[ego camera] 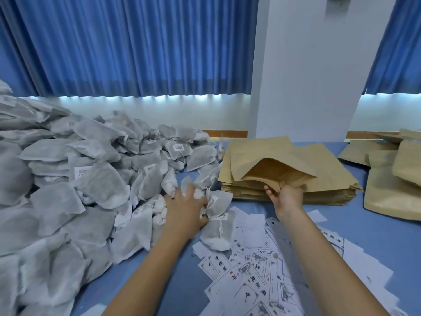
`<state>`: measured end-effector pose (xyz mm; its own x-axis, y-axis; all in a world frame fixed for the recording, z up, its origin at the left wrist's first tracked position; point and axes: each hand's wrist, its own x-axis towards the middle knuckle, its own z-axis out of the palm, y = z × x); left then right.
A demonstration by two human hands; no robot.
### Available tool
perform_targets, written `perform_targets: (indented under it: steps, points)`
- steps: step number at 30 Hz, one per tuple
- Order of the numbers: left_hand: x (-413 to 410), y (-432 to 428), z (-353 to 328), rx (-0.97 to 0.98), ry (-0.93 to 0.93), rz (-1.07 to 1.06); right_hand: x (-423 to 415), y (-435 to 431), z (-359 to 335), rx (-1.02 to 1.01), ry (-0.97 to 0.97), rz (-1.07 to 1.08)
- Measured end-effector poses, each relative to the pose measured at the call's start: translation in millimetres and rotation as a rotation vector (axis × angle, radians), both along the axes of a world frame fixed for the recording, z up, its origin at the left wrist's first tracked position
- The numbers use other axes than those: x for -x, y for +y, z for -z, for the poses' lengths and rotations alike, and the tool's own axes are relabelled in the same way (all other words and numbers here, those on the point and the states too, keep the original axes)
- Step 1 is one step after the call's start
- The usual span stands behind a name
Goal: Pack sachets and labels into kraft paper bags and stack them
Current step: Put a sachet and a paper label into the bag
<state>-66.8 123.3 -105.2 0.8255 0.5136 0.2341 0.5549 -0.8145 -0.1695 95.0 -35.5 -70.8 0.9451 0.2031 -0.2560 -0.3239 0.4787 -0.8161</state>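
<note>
Blue tablecloth (376, 236), blue curtains (136, 46) behind. Left of the kraft bag stack (335, 165) a sachet heap (68, 179) crowds in, with labels (257, 281) scattered in front. Left hand (184, 208) curls round a sachet (219, 201) beside the stack, and right hand (287, 197) pinches the top bag (280, 169) at its gaping mouth.

Both forearms bare up to the lower edge of view. Left hand (185, 208) and right hand (287, 197) bare too. Slender wrists. Left fingers (189, 190) motion-blurred, detail unreadable.
</note>
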Motion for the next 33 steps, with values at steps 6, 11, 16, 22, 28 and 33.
perform_targets:
  steps: [6, 11, 16, 22, 28, 33]
  points:
    - [2.1, -33.1, 7.4, -0.006, -0.297, -0.094, 29.9, -28.3, 10.6, 0.048, -0.108, -0.105]
    - [8.9, -42.9, -6.6, 0.093, -0.724, -0.013, 42.6, -51.4, 15.9, 0.002, -0.109, -0.131]
    - [15.9, -52.2, -8.5, -0.026, -0.762, -0.134, 44.4, -59.2, 15.5, 0.022, -0.101, -0.121]
    - [16.7, -72.3, -17.0, 0.223, -0.805, 0.236, 48.7, -63.9, 15.0, 0.074, -0.136, -0.079]
    - [2.0, -89.3, 0.4, 0.249, -0.612, 0.187, 48.6, -69.3, 11.9, 0.112, -0.099, -0.042]
    - [17.6, -82.4, -11.1, 0.665, -1.064, 0.385, 45.5, -71.3, 7.7, 0.047, -0.064, -0.009]
